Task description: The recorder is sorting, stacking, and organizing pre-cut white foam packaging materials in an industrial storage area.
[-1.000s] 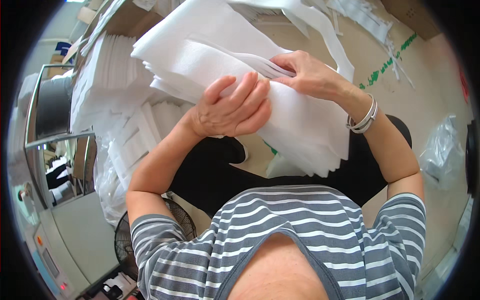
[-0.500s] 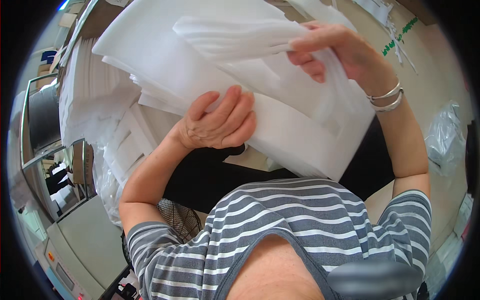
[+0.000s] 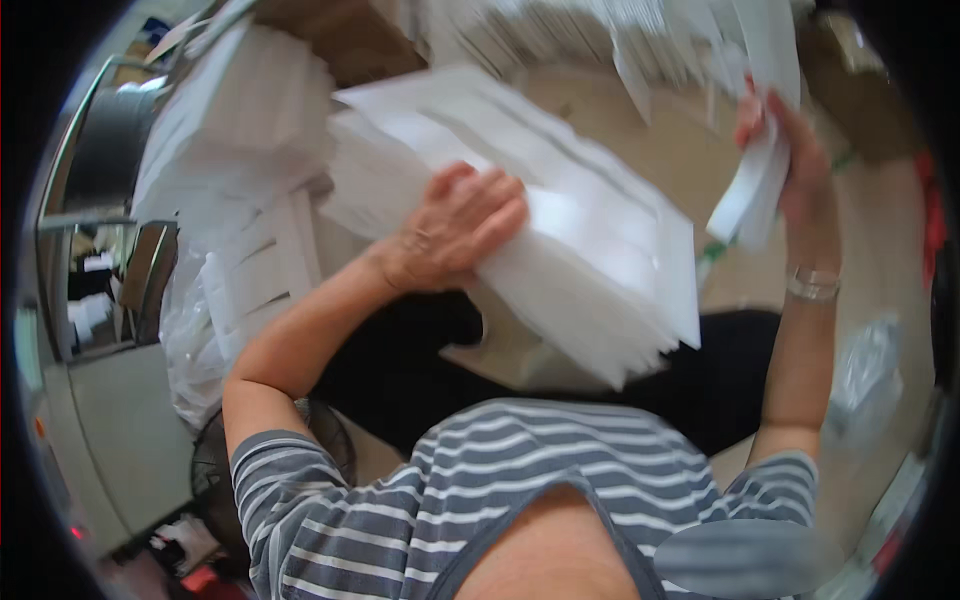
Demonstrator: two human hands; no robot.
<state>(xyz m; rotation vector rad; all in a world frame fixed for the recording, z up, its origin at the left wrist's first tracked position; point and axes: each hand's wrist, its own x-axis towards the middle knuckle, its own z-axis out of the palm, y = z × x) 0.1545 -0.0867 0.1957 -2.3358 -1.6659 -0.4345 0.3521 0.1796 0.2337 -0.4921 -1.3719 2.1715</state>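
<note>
A thick stack of white foam sheets (image 3: 610, 215) lies tilted across my lap, its many layers showing along the near edge. My left hand (image 3: 462, 228) bears on the stack's left side, fingers curled over the edge of the sheets; the thumb side is partly hidden. Out at the upper right, my right hand (image 3: 785, 140) is closed round a white foam strip (image 3: 748, 195), which hangs down from the fingers, apart from the stack. That hand and the strip are blurred by motion.
Tall piles of white sheets (image 3: 235, 120) stand at the left, with clear plastic wrap (image 3: 190, 375) below them. More upright white sheets (image 3: 560, 35) line the far side. A clear plastic bag (image 3: 868, 370) lies on the floor at right. A grey machine (image 3: 120, 430) stands at lower left.
My right hand has pulled away up and to the right, taking a white strip off the stack. The left hand has stayed at the stack's left side. The view has shifted, showing more sheets beyond.
</note>
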